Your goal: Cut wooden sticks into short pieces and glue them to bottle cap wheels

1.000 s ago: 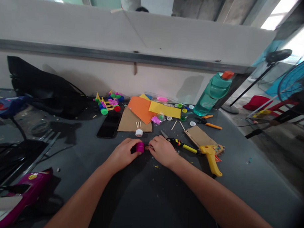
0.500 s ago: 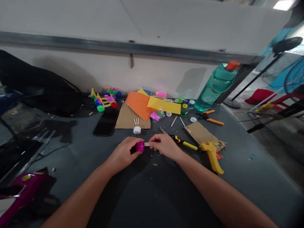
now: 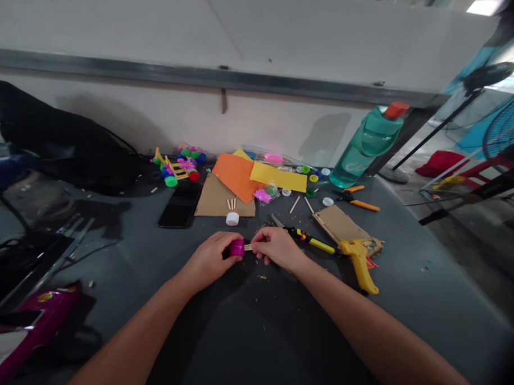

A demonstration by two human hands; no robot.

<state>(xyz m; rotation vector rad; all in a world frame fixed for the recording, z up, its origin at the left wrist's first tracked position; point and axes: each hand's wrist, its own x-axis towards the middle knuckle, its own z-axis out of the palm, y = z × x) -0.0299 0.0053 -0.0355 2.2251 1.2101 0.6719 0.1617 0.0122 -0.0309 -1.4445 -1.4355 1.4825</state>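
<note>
Between the thumb and fingers of my left hand [image 3: 214, 261] is a purple bottle cap [image 3: 237, 248], held on its side just above the dark table. My right hand [image 3: 276, 246] pinches short wooden sticks [image 3: 249, 247] that point left at the cap; whether they touch it or enter it I cannot tell. Beyond the hands stands a white bottle cap [image 3: 232, 218], with several short stick pieces [image 3: 232, 204] lying behind it on a cardboard sheet [image 3: 204, 204]. Right of my right hand lie scissors [image 3: 298, 233] with dark handles and a yellow tool [image 3: 320, 245].
A yellow glue gun [image 3: 358, 260] rests by a cardboard piece [image 3: 336, 220] on the right. Orange-handled pliers [image 3: 360, 203] and a teal bottle [image 3: 366, 146] stand farther back. A phone [image 3: 179, 206], colourful toy [image 3: 177, 167] and orange paper [image 3: 236, 175] lie behind the hands.
Less of the sticks shows between my right fingers and the purple cap. Some lower fingers of my right hand hang a little lower. The view has shifted slightly.
</note>
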